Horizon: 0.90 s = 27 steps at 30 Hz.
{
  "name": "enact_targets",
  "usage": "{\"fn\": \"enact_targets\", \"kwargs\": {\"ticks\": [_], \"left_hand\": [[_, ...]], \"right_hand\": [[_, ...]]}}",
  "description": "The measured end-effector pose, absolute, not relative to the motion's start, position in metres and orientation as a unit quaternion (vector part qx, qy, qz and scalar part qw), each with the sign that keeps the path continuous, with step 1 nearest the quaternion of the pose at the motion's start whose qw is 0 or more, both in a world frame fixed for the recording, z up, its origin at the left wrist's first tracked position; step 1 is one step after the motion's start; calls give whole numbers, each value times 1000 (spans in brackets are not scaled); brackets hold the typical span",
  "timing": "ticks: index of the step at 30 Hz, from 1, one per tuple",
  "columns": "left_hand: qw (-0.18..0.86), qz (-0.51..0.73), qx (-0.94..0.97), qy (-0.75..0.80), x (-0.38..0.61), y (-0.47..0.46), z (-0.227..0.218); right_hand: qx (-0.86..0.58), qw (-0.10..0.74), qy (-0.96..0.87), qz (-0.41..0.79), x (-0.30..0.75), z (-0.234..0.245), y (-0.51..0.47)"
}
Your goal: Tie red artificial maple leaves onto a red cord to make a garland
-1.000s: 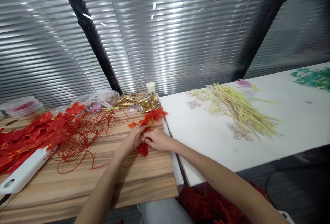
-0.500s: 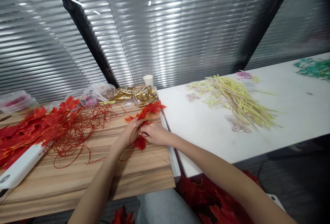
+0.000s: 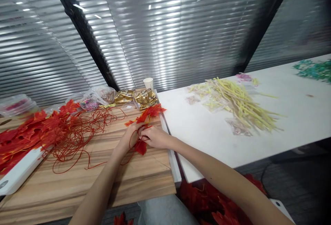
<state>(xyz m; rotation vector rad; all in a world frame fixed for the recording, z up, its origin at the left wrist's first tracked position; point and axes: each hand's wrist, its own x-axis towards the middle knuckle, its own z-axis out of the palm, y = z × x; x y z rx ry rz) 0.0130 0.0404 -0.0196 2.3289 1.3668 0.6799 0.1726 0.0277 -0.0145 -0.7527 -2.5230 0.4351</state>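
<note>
My left hand [image 3: 128,137] and my right hand [image 3: 153,136] meet over the wooden table [image 3: 85,180], both closed on a bunch of red artificial maple leaves [image 3: 148,112] strung on red cord. One leaf [image 3: 141,147] hangs below my fingers. A loop of the red cord [image 3: 77,133] runs from my left hand to a tangle of cord at the left. The fingertips are partly hidden by the leaves.
A heap of red leaves [image 3: 23,135] and a white board [image 3: 18,171] lie at the left. Gold packets [image 3: 144,98], plastic bags [image 3: 99,97] and a paper cup [image 3: 148,82] stand at the back. The white table [image 3: 207,138] holds yellow stems [image 3: 240,106] and green sprigs [image 3: 314,69]. More red leaves [image 3: 222,207] lie on my lap.
Both hands stay on the leaf bunch, with only small finger movements. The view has shifted a little.
</note>
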Motion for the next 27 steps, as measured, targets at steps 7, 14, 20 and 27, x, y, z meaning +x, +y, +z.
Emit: {"fn": "enact_targets", "kwargs": {"ticks": [7, 14, 20, 27], "left_hand": [[138, 298, 795, 510, 11, 38, -17], [108, 346, 762, 537, 6, 32, -12], [78, 385, 725, 565, 11, 26, 0], [295, 519, 553, 581, 19, 29, -1]], "right_hand": [[-281, 275, -896, 207, 172, -14, 30], [-286, 324, -874, 223, 172, -15, 34], [-297, 345, -860, 231, 171, -18, 36], [-304, 341, -859, 230, 171, -21, 37]]}}
